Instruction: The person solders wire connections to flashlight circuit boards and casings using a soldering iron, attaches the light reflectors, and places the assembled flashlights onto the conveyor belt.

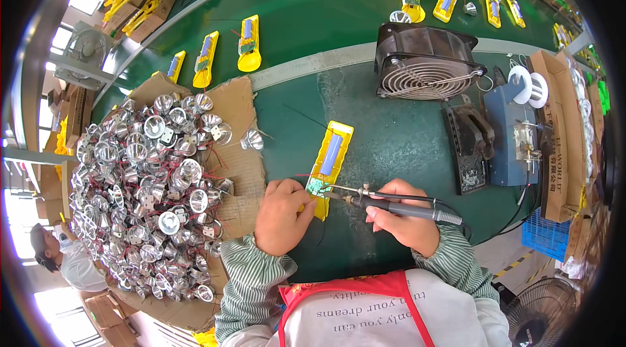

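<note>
A yellow flashlight housing [338,130] lies on the green bench, holding a blue-purple cylindrical battery [331,155] and a small green circuit board [317,186]. My left hand [285,213] is closed at the housing's left edge beside the board, thumb and fingers pinching it there. From the right, my right hand [407,220] grips a soldering iron [420,211] with a thin metal feed tube along it. Its tip is at the board, and whether it touches cannot be made out. Thin wires stick out of the housing.
A heap of silvery reflector cups [147,171] covers cardboard [244,151] on my left. Ahead stands a black fan [424,60]; right of it, a blue solder feeder [512,125] with white spools and an iron stand [466,145]. More yellow housings [249,44] lie along the far belt.
</note>
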`<action>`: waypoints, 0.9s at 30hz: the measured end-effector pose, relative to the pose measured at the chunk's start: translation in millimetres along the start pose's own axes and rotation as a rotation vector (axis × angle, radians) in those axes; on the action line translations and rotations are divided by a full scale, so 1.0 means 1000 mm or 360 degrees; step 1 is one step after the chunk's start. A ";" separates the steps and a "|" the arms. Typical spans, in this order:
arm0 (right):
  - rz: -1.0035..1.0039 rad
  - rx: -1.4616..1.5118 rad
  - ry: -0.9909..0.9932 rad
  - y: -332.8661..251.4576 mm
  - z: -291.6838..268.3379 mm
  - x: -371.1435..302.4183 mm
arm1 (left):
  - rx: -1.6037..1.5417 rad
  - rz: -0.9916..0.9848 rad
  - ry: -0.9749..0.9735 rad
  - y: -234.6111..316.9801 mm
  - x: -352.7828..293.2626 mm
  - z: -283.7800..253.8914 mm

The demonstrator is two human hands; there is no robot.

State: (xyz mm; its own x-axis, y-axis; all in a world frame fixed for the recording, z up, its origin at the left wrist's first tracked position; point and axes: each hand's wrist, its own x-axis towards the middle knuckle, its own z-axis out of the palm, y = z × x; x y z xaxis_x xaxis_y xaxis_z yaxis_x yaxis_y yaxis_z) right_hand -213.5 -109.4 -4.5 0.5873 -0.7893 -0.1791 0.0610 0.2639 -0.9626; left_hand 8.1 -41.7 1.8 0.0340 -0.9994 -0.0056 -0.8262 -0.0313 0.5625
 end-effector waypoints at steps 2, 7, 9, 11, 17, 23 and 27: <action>-0.0022 -0.0028 -0.0001 -0.002 0.001 0.000 | -0.0019 -0.0043 -0.0034 0.002 0.000 -0.002; -0.0063 0.0009 0.0072 -0.006 -0.006 -0.002 | -0.0032 0.0009 -0.0022 -0.006 0.002 0.001; -0.0089 0.0012 0.0090 -0.007 -0.010 -0.001 | -0.0061 0.0080 -0.0028 -0.008 0.006 0.002; -0.0143 0.0097 0.0123 -0.005 -0.018 -0.007 | -0.0061 0.0069 -0.0051 -0.005 0.011 0.003; -0.0361 0.0058 0.0076 -0.008 -0.023 -0.011 | 0.0273 0.0294 0.0142 -0.016 -0.020 0.005; -0.0344 -0.0055 0.0123 -0.005 -0.038 -0.025 | 0.0499 -0.0067 -0.0096 0.039 -0.019 0.002; -0.0336 -0.0032 0.0163 -0.006 -0.041 -0.033 | 0.0321 0.0443 0.0238 0.012 0.021 -0.011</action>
State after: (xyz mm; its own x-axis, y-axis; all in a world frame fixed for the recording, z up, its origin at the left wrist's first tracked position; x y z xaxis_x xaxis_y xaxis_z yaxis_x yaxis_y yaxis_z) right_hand -266.4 -107.4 -0.9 0.4780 -0.8783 0.0080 0.1572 0.0765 -0.9846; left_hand 4.8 -63.2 17.9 -0.1384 -0.9573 0.2539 -0.9091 0.2245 0.3509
